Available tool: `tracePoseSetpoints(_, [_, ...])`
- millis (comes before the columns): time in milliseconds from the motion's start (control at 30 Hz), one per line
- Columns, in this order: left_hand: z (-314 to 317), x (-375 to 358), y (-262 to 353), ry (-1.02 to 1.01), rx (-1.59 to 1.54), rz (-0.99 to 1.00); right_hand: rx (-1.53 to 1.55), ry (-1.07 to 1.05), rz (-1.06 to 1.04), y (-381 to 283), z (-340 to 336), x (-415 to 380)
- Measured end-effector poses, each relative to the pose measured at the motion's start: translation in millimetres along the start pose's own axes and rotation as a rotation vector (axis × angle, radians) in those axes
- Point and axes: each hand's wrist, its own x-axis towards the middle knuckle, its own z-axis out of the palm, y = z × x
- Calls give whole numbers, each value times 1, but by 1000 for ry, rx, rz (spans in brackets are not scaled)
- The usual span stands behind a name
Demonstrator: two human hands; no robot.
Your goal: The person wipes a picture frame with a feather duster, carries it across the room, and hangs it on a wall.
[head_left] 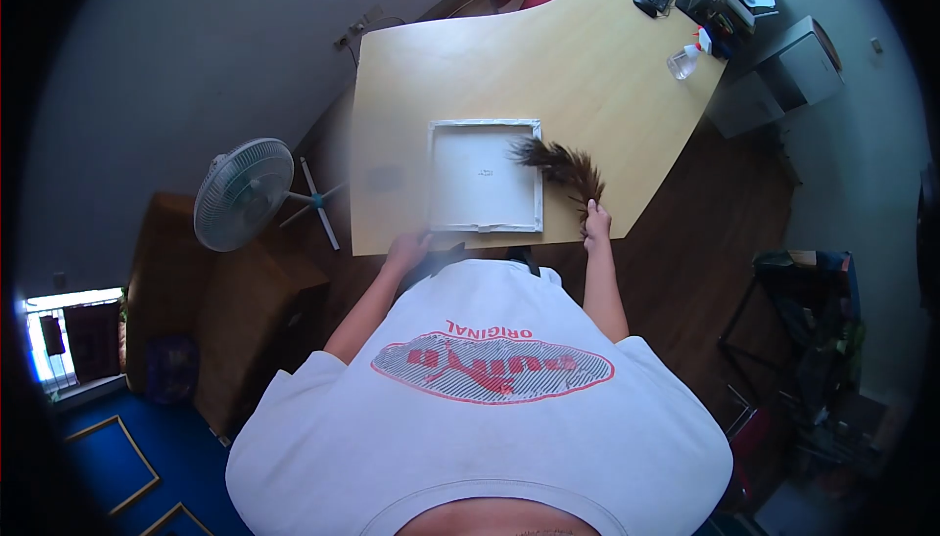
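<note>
The right hand [595, 221] is closed around the handle of a feather duster [560, 166], its soft, light plumes lying over the right edge of the canvas [483, 177] on the desk [548, 66]. The left hand [407, 247] rests at the desk's near edge, just beside the canvas; its grip cannot be told. The canvas looks light and stiff, best held by its frame.

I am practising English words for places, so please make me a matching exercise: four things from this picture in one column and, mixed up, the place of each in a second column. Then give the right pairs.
Things
1. feather duster
2. white canvas frame
3. spray bottle
4. standing fan

Places
A. on the floor, left of the desk
B. flat on the desk, in front of the person
C. in the right hand, brushing the frame's right edge
D. near the far right edge of the desk

Pairs: 1-C, 2-B, 3-D, 4-A
</note>
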Motion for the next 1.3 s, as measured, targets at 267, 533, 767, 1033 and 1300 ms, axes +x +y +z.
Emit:
tracePoseSetpoints(267, [-24, 10, -17, -176, -119, 83, 486, -199, 177, 7, 7, -63])
tracePoseSetpoints(533, [-31, 7, -54, 73, 55, 382, 476, -98, 84, 17, 15, -122])
tracePoseSetpoints(767, [-52, 5, -95, -100, 222, 426, 194, 309, 172, 55, 41, -158])
tracePoseSetpoints(1033, [-53, 27, -120, -271, 280, 470, 626, 98, 73, 90, 44, -195])
tracePoseSetpoints(1300, [-45, 26, -129, -280, 233, 486, 874, 126, 30, 94, 30, -231])
